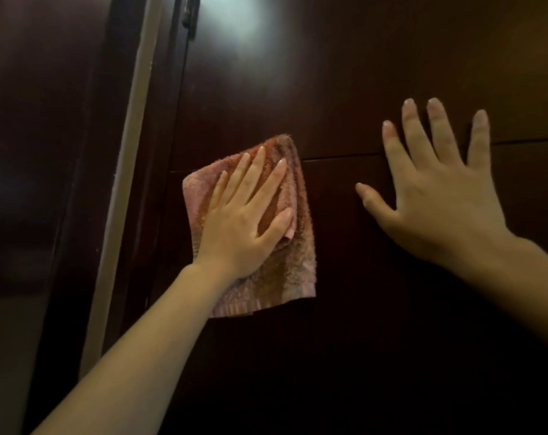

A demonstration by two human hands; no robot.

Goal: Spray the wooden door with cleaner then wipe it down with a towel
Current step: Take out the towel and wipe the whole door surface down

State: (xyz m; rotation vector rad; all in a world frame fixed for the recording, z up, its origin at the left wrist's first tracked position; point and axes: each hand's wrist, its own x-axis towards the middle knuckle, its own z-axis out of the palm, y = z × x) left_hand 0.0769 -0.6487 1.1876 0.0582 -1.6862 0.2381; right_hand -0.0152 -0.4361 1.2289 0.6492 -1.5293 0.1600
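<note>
Pink towel flat against dark wooden door; left hand presses it, fingers spread. Right hand splayed flat on door.

Bare door lies above and below the towel; the right hand blocks its right.

Pink towel flat on wooden door

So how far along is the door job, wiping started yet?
Spraying looks done: the only thing in hand is the towel. Wiping is under way: the left hand presses it flat against the door, and the right hand rests flat beside it. How much of the door remains unwiped cannot be told; no wet streaks show.
</note>
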